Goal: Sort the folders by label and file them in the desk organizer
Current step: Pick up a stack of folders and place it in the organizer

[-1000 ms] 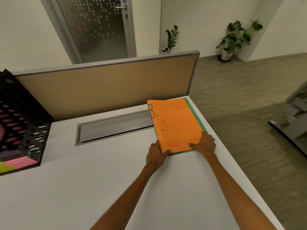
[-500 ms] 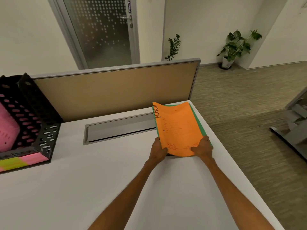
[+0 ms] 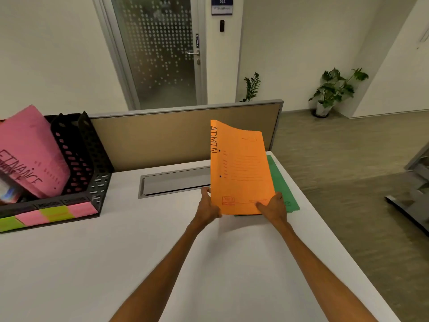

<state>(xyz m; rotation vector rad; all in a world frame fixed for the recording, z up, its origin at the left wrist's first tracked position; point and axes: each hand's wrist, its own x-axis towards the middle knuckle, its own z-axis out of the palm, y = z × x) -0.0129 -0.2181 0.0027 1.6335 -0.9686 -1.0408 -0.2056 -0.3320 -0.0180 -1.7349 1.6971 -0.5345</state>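
Orange folder (image 3: 240, 170): marked ADMIN along its left edge. It stands tilted up off the desk (image 3: 116, 263), gripped at its bottom corners, and its top bows above the fingertips.
Left hand (image 3: 207, 205): the fingers (image 3: 205, 192) curl round the lower left edge and pinch it.
Right hand (image 3: 274, 205): the thumb (image 3: 262, 206) presses on the front face near the lower right corner. The fingers behind the folder are hidden, so I cannot tell how they lie.
Green folder (image 3: 281, 182): lies flat just beyond and under the right fingers, close to the desk's right edge.
Desk organizer (image 3: 76, 159): well to the left of the left fingers. A pink folder (image 3: 30, 149) marked FINANCE leans in it, and coloured tabs (image 3: 53, 213) run along its front.
Risk, flop: only the bottom edge is gripped, so the limp top may fold over during the swing left and any loose sheets inside could spill.
Risk, drag: the right fingers sit very near the green folder and could nudge it off the desk's edge.
Risk, misfile: the tab wording is too blurred to read. A slot chosen by colour alone could be the wrong one.
Risk, snag: a curled top corner may catch on a perforated divider on the way in.
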